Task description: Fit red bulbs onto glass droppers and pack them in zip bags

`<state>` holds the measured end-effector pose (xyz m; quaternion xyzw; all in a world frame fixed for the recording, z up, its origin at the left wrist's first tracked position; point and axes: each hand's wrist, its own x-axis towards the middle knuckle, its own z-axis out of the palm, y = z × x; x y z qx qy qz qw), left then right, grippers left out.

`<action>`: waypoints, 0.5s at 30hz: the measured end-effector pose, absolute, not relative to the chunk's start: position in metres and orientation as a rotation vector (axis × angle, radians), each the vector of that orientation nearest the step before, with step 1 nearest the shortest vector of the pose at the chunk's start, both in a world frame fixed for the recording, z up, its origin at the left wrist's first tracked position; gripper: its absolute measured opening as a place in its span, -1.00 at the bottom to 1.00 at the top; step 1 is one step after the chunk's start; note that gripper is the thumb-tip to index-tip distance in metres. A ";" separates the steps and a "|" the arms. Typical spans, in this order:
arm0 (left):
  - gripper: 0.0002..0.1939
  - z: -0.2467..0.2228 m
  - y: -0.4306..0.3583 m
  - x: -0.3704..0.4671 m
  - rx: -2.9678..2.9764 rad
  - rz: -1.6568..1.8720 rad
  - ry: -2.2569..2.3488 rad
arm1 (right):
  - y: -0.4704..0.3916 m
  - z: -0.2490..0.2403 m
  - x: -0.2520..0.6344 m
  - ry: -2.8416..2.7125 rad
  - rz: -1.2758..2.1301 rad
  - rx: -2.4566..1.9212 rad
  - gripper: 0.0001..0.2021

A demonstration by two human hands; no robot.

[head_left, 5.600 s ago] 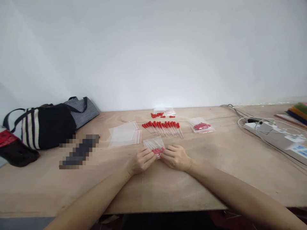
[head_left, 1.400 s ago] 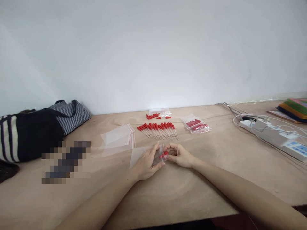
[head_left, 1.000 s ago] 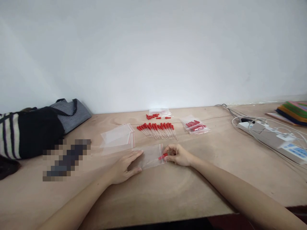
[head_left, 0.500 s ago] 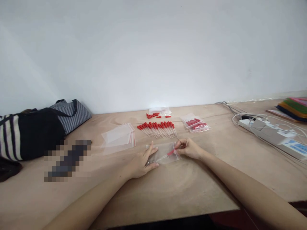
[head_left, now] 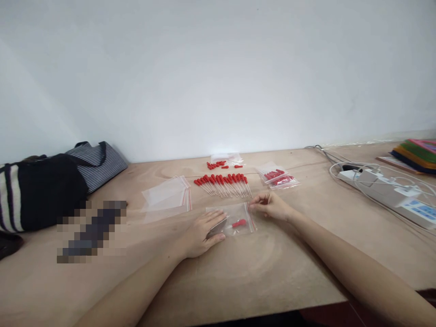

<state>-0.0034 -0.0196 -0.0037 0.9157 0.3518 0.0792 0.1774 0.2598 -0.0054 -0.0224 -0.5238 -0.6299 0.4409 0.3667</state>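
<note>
A clear zip-lock bag [head_left: 243, 212] lies flat on the wooden table, its red-lined opening toward the right. Inside it is a dropper with a red rubber bulb [head_left: 239, 223]; its thin stem runs left under my fingers. My left hand [head_left: 207, 230] rests with outstretched fingers over the bag's left part, pressing on it. At the upper corner of the opening, my right hand [head_left: 269, 206] has thumb and forefinger pinched at the bag's edge. Just beyond the bag lies a row of several red-bulbed droppers [head_left: 223, 179].
Flat zip-lock bags [head_left: 166, 195] lie at left. Filled bags [head_left: 277, 175] sit right of the row. Loose red bulbs [head_left: 216, 164] are at the back. A power strip [head_left: 391, 190] with cables stands right, coloured sheets [head_left: 415, 154] behind it. A black bag [head_left: 51, 190] is far left.
The dropper has slid left, deeper into the bag, and my right hand has let go of its bulb. My left fingers have come down flat onto the bag.
</note>
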 end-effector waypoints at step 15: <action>-0.56 -0.005 -0.020 -0.006 2.547 0.283 0.996 | 0.087 -0.012 0.243 -1.480 0.588 -2.057 -0.85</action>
